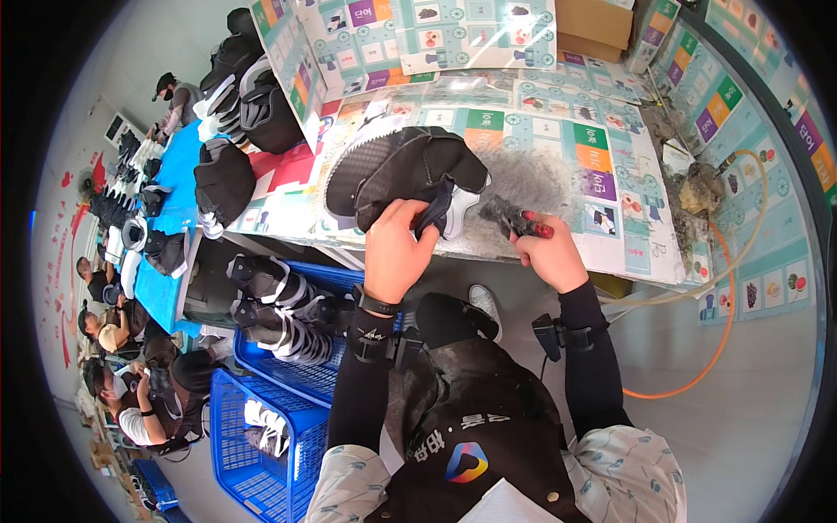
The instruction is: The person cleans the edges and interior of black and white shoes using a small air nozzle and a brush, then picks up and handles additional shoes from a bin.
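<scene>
Sneaker at front edge of workbench, gripped in left hand; red-handled tool clasped in right hand; black shoes along left edge, cardboard box at back, blue baskets below front-left corner.

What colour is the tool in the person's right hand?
The tool is black with red parts, best seen in the head view.

forearms: black sleeves, white script on the left | left: slim wristband, strapped black module | right: matching boxy unit, thin black cable | shirt: pale, blue-grey print | apron: dark, white lettering, multicoloured emblem, metallic stud | white shoe
</scene>
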### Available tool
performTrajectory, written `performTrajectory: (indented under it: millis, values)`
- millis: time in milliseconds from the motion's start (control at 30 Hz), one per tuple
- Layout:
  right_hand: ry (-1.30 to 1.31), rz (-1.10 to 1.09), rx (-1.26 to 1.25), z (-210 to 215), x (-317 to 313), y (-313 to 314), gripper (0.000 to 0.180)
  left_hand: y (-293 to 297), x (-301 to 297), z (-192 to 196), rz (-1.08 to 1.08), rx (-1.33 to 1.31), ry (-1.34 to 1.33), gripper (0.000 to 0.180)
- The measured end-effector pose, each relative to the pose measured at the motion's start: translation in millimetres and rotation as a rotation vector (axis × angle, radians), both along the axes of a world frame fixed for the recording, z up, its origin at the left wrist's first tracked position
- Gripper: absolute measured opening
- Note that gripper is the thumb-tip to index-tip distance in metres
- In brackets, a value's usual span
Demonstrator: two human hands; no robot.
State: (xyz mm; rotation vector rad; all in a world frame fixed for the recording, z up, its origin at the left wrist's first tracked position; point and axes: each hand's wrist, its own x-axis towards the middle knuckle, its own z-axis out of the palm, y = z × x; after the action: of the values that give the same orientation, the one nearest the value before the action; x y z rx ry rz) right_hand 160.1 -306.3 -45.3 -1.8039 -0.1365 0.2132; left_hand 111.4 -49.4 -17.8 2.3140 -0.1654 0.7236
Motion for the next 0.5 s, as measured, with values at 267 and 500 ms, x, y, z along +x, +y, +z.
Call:
performTrajectory:
  millis: [267,500]
  values:
    - [0.055,0.195,0.020,8.7,-6.0,-2.7,0.028,4.9,-14.9,-9.8,-0.022,-0.054,0.091,0.026]
    - [0.052,0.161,0.089,19.4,-12.7,-6.0,0.028,6.8,-18.2,-13.2,-0.035,-0.112,0.097,0.025]
